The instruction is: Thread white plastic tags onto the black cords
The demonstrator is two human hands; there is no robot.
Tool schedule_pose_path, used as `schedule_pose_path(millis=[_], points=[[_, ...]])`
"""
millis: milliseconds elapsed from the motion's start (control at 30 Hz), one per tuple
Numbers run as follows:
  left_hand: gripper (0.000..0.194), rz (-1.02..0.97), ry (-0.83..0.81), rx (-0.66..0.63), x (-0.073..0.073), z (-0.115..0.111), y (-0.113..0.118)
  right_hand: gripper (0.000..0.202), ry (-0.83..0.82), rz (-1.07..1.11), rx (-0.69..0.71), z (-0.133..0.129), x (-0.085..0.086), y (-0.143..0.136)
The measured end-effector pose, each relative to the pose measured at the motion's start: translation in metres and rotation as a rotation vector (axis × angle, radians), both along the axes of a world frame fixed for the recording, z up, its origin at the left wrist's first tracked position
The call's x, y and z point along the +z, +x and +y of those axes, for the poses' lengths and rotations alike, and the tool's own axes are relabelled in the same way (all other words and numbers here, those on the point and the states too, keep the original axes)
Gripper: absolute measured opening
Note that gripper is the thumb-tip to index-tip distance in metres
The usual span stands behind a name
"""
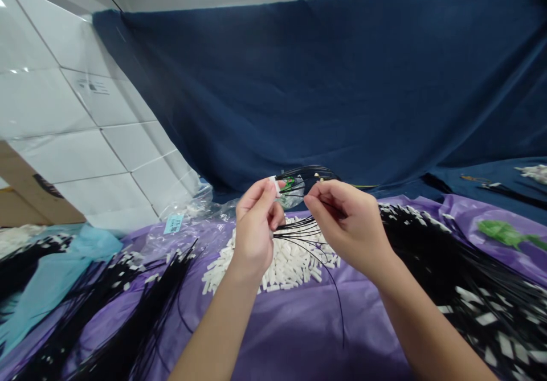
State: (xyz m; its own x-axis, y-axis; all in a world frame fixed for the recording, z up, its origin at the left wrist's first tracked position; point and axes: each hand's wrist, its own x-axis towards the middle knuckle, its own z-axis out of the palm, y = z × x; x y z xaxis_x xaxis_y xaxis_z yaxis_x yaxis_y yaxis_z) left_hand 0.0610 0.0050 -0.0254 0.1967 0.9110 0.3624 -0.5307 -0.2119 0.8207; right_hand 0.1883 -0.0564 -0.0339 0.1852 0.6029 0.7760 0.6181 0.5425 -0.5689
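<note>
Thumb and fingers of my left hand [256, 221] pinch a white connector [274, 186] that has several black wires [305, 171] running from it to the right. My right hand [346, 218] is closed, its thumb and index finger pressed together on black wire. More black wires [299, 228] pass between the hands lower down, and one loose wire hangs toward the purple sheet. Below and behind both hands lies a pile of small white connectors [284, 261].
A purple sheet [325, 324] covers the table. Black wire bundles with white ends lie at left [145, 312] and right [427, 255]. White boxes [72, 107] are stacked at the left, and a dark blue cloth [299, 85] hangs behind.
</note>
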Motion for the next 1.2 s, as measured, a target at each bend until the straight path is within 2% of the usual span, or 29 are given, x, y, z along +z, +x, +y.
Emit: schedule_pose_path(millis=[367, 833, 1200], points=[[0.015, 0.043, 0.079, 0.013, -0.0017, 0.0007, -0.0012, 0.014, -0.012, 0.048, -0.014, 0.0012, 0.0012, -0.0003], [0.016, 0.087, 0.097, 0.036, -0.0036, 0.0003, 0.0000, 0.017, -0.034, 0.005, -0.054, 0.0000, 0.0016, -0.0028], [0.020, 0.061, 0.038, -0.007, -0.0054, -0.0041, 0.0035, 0.010, 0.089, -0.104, -0.108, 0.0009, -0.0028, -0.0080]])
